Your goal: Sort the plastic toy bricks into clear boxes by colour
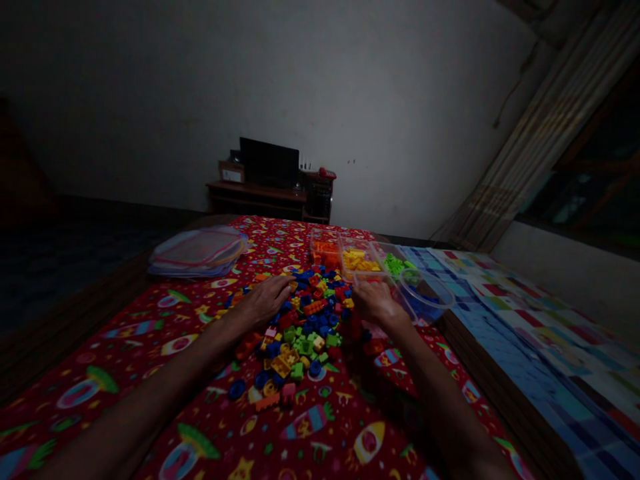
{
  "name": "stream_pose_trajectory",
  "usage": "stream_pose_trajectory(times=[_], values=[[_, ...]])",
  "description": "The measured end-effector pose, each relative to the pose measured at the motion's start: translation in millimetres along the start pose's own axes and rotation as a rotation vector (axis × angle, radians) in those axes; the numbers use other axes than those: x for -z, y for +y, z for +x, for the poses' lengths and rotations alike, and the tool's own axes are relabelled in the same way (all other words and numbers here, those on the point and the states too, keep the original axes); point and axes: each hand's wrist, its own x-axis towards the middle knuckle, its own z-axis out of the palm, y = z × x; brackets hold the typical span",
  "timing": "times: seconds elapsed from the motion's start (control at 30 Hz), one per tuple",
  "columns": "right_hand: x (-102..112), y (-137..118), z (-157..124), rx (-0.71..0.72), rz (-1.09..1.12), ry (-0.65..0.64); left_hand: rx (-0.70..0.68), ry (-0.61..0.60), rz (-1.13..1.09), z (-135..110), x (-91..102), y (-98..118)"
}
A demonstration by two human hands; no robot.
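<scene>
We see a dim room with a bare wall, a low desk (260, 193) carrying a dark monitor (269, 163) at the back, and a striped curtain (540, 127) on the right. In front of us lies a red cloth (150, 333) printed with rockets, and beside it on the right a blue patchwork quilt (540, 333).

The bricks (305, 320) lie in a loose heap in the middle of the cloth, between the two hands. They are small plastic pieces in blue, red, green, yellow and orange, and a few blue round ones have strayed to the near edge of the heap.

Beyond the heap stands a row of clear tubs. The orange tub (325, 253) holds orange pieces, the yellow tub (361, 260) holds yellow ones, and the green tub (399, 265) holds green ones. A fourth tub (427, 297) sits nearer, just beside the right hand, with something dark blue in it. A flat stack of clear lids (197, 252) lies well apart on the left.

Both forearms reach straight forward, low over the cloth. The left hand (265, 300) rests palm down at the heap's left edge, its fingers stretched loosely onto the bricks and gripping nothing that we can make out. The right hand (375, 303) sits at the heap's right edge with its back towards us and its fingers curled under — we cannot tell whether they hold a piece.
</scene>
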Motion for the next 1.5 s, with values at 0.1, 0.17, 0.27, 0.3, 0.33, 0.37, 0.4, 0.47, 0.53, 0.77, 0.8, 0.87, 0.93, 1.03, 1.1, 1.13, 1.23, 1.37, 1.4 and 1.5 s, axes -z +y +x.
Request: stream_pose_trajectory(times=[0.1, 0.17, 0.27, 0.3, 0.33, 0.37, 0.4, 0.47, 0.53, 0.77, 0.8, 0.87, 0.93, 1.03, 1.1, 1.13, 1.23, 1.37, 1.4, 1.5], values=[[5.1, 16.0, -0.9, -0.003, 0.092, 0.095, 0.012, 0.002, -0.002, 0.8, -0.8, 0.4], [8.5, 27.4, -2.0, 0.058, 0.192, 0.105, 0.012, 0.009, -0.003, 1.2, -1.0, 0.6], [8.3, 39.6, 0.7, 0.154, 0.395, 0.155, 0.002, 0.020, -0.005, 0.9, -0.6, 0.9], [6.6, 41.9, 3.3, 0.164, 0.472, 0.184, -0.004, 0.019, -0.006, 0.7, -0.4, 1.0], [4.2, 43.1, 6.6, 0.168, 0.552, 0.211, -0.006, 0.019, -0.004, 0.4, -0.2, 1.1], [1.3, 43.4, 10.3, 0.174, 0.632, 0.230, -0.006, 0.017, -0.001, 0.2, 0.0, 1.2], [-1.9, 43.0, 14.1, 0.180, 0.710, 0.245, -0.003, 0.017, 0.003, 0.0, 0.0, 1.3], [-8.7, 40.6, 21.1, 0.193, 0.835, 0.269, 0.005, 0.019, 0.011, -0.3, -0.3, 1.1], [-15.1, 37.8, 27.3, 0.203, 0.899, 0.284, 0.008, 0.015, 0.017, -0.5, -0.9, 0.6], [-10.9, 42.5, 77.4, 0.094, 0.903, 0.473, -0.004, 0.022, 0.018, -0.6, -3.6, -4.1], [-4.8, 44.5, 89.3, 0.056, 0.884, 0.511, -0.005, 0.025, 0.016, -0.4, -3.8, -4.4], [9.0, 47.6, 111.8, -0.020, 0.854, 0.572, -0.006, 0.032, 0.015, -0.2, -3.7, -4.3], [19.8, 48.1, 127.4, -0.088, 0.834, 0.607, -0.010, 0.032, 0.015, -0.5, -3.5, -3.0], [21.2, 42.4, 129.7, -0.087, 0.831, 0.635, -0.012, 0.036, 0.007, -1.5, -3.9, -1.4], [12.2, 36.5, 118.1, -0.037, 0.874, 0.637, -0.011, 0.035, 0.004, -1.9, -4.3, -2.0], [6.3, 34.1, 109.8, -0.014, 0.902, 0.627, -0.013, 0.031, 0.004, -1.7, -4.0, -2.7], [-8.2, 32.7, 82.8, 0.017, 0.980, 0.595, -0.046, 0.059, 0.004, 0.4, 0.9, -1.8], [-8.0, 43.1, 59.3, 0.019, 1.105, 0.641, -0.191, 0.127, -0.018, 4.8, 12.3, 25.4], [-5.4, 45.8, 56.5, 0.017, 1.131, 0.668, -0.240, 0.114, -0.035, 5.3, 12.8, 38.4], [3.0, 50.1, 51.8, 0.033, 1.186, 0.733, -0.402, -0.023, -0.043, 6.2, 2.1, 83.2]])
